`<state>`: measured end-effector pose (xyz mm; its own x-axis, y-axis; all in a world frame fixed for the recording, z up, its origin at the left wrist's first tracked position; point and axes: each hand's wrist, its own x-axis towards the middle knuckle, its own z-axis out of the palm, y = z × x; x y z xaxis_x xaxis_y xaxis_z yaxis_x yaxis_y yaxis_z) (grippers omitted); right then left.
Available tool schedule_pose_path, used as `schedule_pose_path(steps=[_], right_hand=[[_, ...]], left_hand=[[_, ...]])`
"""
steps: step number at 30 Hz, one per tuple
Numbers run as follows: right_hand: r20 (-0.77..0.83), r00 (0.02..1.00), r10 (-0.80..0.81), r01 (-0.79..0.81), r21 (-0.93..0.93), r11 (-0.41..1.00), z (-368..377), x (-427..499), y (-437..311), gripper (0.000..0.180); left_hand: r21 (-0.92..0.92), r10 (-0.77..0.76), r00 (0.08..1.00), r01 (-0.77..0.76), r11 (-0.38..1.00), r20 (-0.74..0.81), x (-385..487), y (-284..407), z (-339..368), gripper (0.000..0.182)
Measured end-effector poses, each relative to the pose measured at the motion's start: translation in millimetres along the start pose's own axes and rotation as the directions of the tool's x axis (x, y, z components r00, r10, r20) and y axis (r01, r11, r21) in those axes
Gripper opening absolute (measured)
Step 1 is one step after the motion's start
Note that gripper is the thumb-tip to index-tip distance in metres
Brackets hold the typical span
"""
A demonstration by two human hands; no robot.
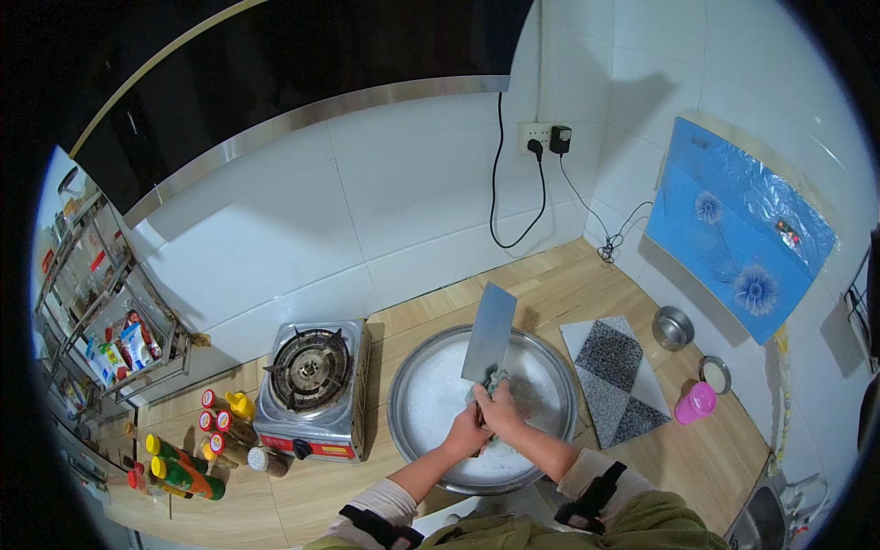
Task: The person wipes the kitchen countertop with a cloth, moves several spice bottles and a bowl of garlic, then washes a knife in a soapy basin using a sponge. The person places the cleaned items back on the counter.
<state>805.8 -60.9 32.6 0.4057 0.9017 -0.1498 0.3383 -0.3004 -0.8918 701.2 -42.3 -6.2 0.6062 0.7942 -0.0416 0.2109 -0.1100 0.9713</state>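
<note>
A Chinese cleaver (489, 333) is held above a wide metal basin (397, 426), its broad blade pointing away from me. My left hand (467, 432) is closed around the handle end, and most of the handle is hidden by my fingers. A grey-green cloth (493, 378) is bunched at the base of the blade, gripped in my right hand (500, 411). Both hands touch or nearly touch each other. White suds (433, 392) cover much of the basin's inside.
Left of the basin stands a single-burner gas stove (309, 385), with several seasoning bottles (185, 474) beyond it. A patterned tile board (615, 381), a pink cup (696, 403) and a metal bowl (674, 328) sit to the right. A range hood (309, 75) hangs above.
</note>
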Motion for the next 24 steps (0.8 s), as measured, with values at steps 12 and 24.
schedule_pose_path(steps=[12,24], right_hand=[[0.085,0.995,-0.045,0.046,-0.013,0.999,-24.2,45.5,53.2,0.059],[0.604,0.772,0.197,0.316,-0.634,0.706,-28.3,55.1,134.2,0.052]], left_hand=[[-0.359,-0.301,0.938,0.345,0.867,0.173,-10.5,18.8,-6.9,0.03],[-0.479,-0.437,0.898,0.402,0.78,0.042,-16.0,-11.9,-17.6,0.025]])
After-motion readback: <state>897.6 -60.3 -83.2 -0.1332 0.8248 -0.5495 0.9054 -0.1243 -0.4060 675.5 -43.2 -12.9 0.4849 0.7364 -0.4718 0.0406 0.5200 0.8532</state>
